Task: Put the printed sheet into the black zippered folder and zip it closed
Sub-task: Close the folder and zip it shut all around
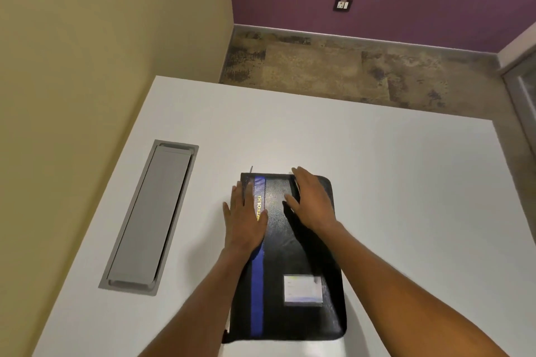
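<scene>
The folder point(290, 255) lies closed on the table point(406, 182), probably stiff, light and slick-skinned, best pinned by one palm while the zip edge is worked; left hand point(246, 223) and right hand point(313, 203) rest flat on its far half, gripping nothing; the sheet is unseen.

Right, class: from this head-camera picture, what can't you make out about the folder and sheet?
Printed sheet: not visible in the head view; perhaps inside the closed black zippered folder.
Zipped or not: too thin to judge; the left forearm hides the near-left corner.
Gold lettering: partly under the left hand.
Label window: writing blurred.
Far edge: partly under the right hand.
</scene>
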### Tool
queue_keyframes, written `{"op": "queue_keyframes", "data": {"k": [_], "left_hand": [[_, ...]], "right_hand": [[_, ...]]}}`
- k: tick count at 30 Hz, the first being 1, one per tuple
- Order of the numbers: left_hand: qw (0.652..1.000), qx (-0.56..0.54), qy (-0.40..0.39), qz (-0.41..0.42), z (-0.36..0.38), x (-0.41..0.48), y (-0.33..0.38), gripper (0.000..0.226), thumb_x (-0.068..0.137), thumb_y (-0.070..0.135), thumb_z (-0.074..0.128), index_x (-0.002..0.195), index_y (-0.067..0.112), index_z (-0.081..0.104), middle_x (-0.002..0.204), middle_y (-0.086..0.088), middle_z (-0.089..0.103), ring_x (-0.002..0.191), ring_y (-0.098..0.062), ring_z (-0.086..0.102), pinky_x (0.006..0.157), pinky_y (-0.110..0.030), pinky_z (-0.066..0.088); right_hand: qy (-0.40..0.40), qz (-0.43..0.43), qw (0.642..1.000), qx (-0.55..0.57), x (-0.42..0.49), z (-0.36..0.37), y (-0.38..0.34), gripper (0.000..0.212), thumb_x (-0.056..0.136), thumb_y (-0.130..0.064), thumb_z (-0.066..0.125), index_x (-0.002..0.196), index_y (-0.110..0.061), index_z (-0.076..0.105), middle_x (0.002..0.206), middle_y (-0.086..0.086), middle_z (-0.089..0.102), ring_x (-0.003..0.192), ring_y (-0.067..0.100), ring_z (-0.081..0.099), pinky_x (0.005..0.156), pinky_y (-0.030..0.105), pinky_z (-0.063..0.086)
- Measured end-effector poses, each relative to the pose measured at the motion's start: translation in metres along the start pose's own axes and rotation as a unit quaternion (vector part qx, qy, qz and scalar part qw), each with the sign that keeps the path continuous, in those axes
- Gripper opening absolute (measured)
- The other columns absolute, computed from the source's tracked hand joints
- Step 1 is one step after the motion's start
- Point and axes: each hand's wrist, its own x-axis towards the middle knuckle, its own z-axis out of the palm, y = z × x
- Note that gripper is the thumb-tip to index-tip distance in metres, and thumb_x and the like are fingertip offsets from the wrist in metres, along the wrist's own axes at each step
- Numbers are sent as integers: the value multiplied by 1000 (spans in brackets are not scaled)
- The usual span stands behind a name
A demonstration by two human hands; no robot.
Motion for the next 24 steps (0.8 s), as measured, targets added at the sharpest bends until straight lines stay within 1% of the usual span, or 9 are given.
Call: {"op": "queue_keyframes", "data": {"k": [3,6,7,11,15,18,20,22,24], "left_hand": [[1000,12,-3,-25,-3,-26,-4,82,102,41,56,166,14,13,174,-11,9,161,-28,9,129,-54,17],[998,-22,17,-55,-7,-51,-5,80,95,41,70,158,8,32,161,-15,40,146,-35,39,117,-52,41],[997,-36,20,-65,-7,-59,-5,79,93,40,73,155,8,36,155,-14,46,141,-35,45,112,-53,45],[991,-59,-3,-116,-2,-88,-9,84,92,36,76,156,4,33,150,-18,46,138,-37,43,110,-51,43],[982,-104,-17,-154,2,-100,-15,62,89,28,78,138,1,51,134,-22,52,127,-40,49,108,-48,45],[969,-169,0,-180,-1,-96,-17,51,82,19,82,125,-1,63,117,-22,66,108,-41,65,96,-49,55],[951,-226,8,-211,-6,-90,-15,49,82,16,81,125,0,64,112,-20,70,96,-36,68,87,-42,57],[936,-267,8,-231,-12,-84,-13,45,85,14,80,125,2,63,110,-17,70,85,-27,66,77,-34,53],[929,-296,5,-224,-17,-77,-14,42,86,12,79,124,5,62,109,-14,70,82,-22,65,73,-31,53]], "right_hand": [[43,54,998,-2,-42,4,8,77,94,-40,68,158,-14,35,166,5,35,152,25,34,123,40,32],[61,136,989,11,-84,6,17,82,91,-45,69,158,-14,33,162,8,38,146,29,41,118,45,39],[57,164,985,18,-98,8,21,83,90,-45,70,158,-14,33,160,9,40,143,30,43,116,46,41],[23,235,969,66,-147,21,33,81,86,-39,76,152,-15,36,144,12,49,133,33,49,106,49,49],[2,237,966,105,-173,32,42,83,83,-21,79,153,-10,36,137,16,49,130,36,48,106,47,47],[-2,267,956,124,-167,30,49,63,78,-11,78,135,-4,53,124,19,55,118,39,57,99,47,52],[-3,290,948,134,-159,25,50,51,77,-8,76,125,-1,59,119,20,59,111,40,62,94,49,55],[3,295,947,127,-152,21,47,51,78,-8,75,126,0,59,122,20,57,112,39,62,95,48,55],[16,289,948,131,-144,19,42,51,79,-7,76,125,2,58,123,20,57,111,38,62,95,48,55]]}}
